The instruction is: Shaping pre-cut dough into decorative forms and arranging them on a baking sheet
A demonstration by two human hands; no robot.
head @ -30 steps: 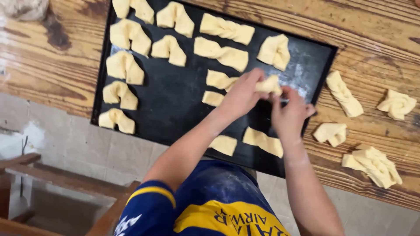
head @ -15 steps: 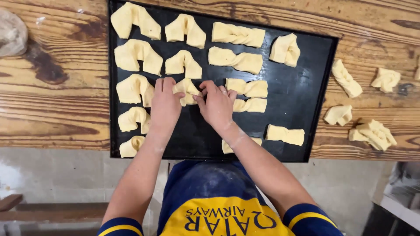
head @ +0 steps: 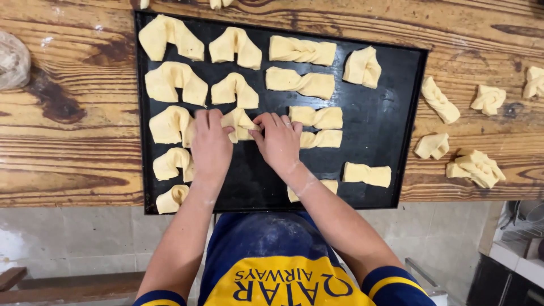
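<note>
While shaped dough fills our black tray (head: 396,113), our left hand (head: 211,144) and right hand (head: 280,141) pinch one dough piece (head: 241,123).

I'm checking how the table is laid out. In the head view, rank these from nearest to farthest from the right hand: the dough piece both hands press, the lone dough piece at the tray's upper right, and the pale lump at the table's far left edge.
1. Pressed dough piece, touching the right hand.
2. Lone dough piece, upper right of the tray.
3. Pale lump, far left of the table.
</note>
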